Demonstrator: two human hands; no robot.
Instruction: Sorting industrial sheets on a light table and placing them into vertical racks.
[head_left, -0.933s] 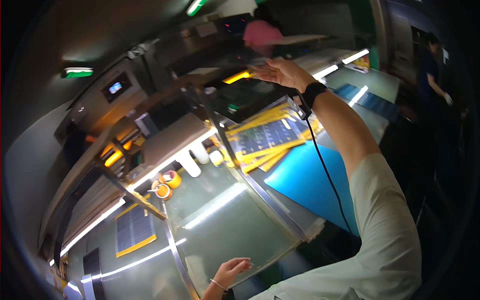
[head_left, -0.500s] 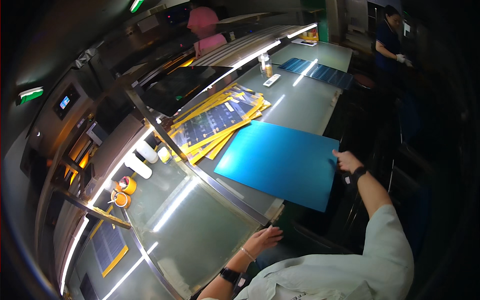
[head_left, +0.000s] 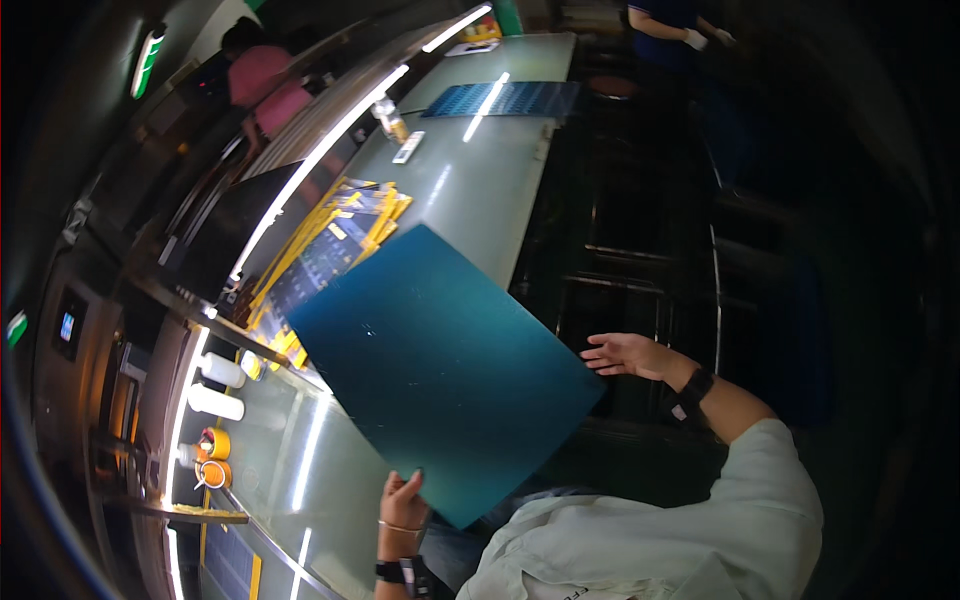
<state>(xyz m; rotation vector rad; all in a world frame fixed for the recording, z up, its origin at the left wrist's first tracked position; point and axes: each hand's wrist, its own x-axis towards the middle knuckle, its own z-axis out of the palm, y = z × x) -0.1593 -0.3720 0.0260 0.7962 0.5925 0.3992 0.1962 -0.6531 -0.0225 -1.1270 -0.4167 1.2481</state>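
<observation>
A large teal-blue sheet (head_left: 440,365) is lifted off the glass table (head_left: 470,190) and tilted toward me. My left hand (head_left: 403,505) grips its near lower edge, with a bracelet and a dark watch on that wrist. My right hand (head_left: 630,355) is at the sheet's right corner with the fingers spread; whether it touches the sheet I cannot tell. A dark band sits on the right wrist. Behind the sheet lies a stack of dark panels with yellow edges (head_left: 330,250).
Two white bottles (head_left: 215,385) and orange tape rolls (head_left: 212,458) stand at the table's left. A dark patterned panel (head_left: 500,98) lies farther along the table. A person in pink (head_left: 265,85) works at the back left, another person (head_left: 670,25) at the far end.
My view swung to the right. The blue sheet, earlier flat on the table, has been raised and tilted; my left hand now grips its near edge and my right hand has slid along its corner.
</observation>
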